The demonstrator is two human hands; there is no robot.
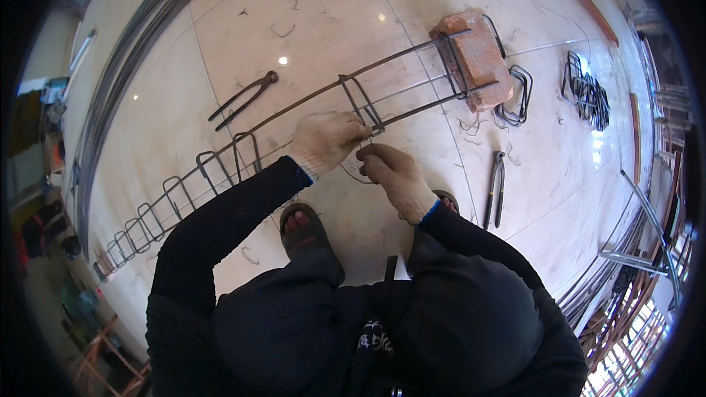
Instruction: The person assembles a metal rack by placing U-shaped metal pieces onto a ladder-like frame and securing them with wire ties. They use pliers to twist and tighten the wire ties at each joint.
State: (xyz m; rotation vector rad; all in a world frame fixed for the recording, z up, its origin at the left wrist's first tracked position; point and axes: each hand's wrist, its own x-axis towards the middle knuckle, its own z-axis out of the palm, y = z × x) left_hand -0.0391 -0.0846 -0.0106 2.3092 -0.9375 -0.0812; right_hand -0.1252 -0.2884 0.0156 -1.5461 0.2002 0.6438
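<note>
A long rebar cage [289, 106] stretches from the lower left to a reddish brick [479, 66], on which its right end rests. Bent steel stirrups [360, 100] stand around its bars. My left hand [328, 137], in a pale work glove, has its fingers closed at the near bar, right beside a stirrup's corner. Just to the right, my gloved right hand [397, 178] pinches a thin tie wire [351, 174], which loops below the fingertips. The left fingertips press together at the wire's upper part; what exactly they grip is too small to see.
Pincers [246, 99] lie beyond the cage, and a second pair of pincers [495, 187] lies to my right. Loose stirrups [586, 92] are piled at far right. Long steel rods [118, 77] curve along the left. Wire scraps [282, 31] dot the tiled floor.
</note>
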